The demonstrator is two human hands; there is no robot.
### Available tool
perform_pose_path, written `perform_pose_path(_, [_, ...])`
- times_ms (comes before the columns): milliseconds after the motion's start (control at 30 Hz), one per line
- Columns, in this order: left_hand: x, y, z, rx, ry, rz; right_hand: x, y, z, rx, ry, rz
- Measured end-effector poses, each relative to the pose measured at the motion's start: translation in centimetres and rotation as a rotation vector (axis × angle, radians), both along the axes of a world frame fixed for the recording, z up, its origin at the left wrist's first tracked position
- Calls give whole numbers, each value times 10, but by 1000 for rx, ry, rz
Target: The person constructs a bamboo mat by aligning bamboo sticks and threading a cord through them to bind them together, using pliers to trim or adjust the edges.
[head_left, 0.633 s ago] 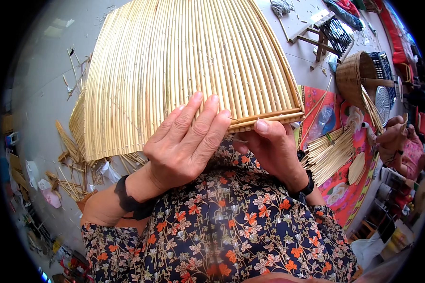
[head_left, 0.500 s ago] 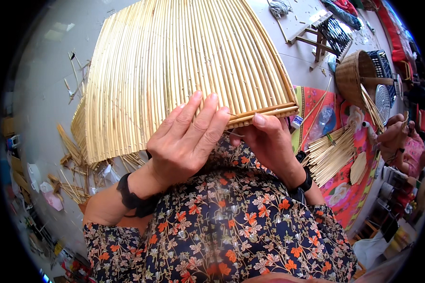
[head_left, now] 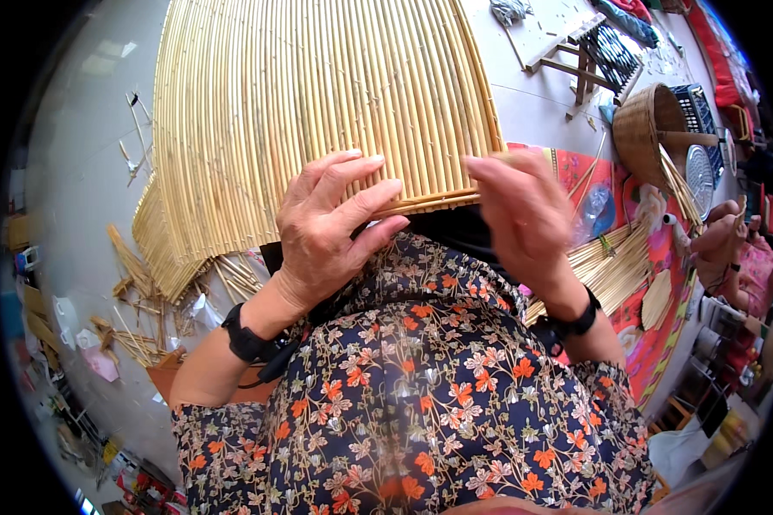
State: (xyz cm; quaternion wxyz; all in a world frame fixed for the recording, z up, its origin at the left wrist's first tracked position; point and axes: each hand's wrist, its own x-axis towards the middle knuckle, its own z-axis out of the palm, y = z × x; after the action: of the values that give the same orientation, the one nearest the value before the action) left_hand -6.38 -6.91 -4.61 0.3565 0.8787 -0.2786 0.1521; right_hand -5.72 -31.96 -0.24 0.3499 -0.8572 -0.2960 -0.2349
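Left hand [head_left: 322,225], 10 o'clock of centre: wrist bent inward, fingers spread over the mat's near edge, thumb apart; whether they grip cannot be told. Right hand [head_left: 528,210], 2 o'clock: blurred, fingers curled beside the near right corner; any pinch cannot be told. Pale-yellow mat of slim parallel stalks [head_left: 326,94], 11 to 12 o'clock: ridged, brownish edge strip. Red floral cloth [head_left: 678,270], 3 o'clock. Round brown woven basket [head_left: 634,137], 2 o'clock. Pale grey tiled floor [head_left: 82,206], 9 o'clock.
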Motion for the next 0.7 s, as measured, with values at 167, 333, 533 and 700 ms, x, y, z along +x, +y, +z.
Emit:
perform_pose_path(167, [9,-8,6,-10,19,17,36,16,-38,-144,-108,-112])
perform_pose_path(333, [26,-16,4,-24,-26,-25,58,21,-41,-179,-106,-90])
perform_pose_path(533, [35,-21,9,110,-44,-111,60,31,-36,-294,-20,-139])
perform_pose_path(700, [39,-26,3,195,-213,-234,55,40,-42,-343,-30,-219])
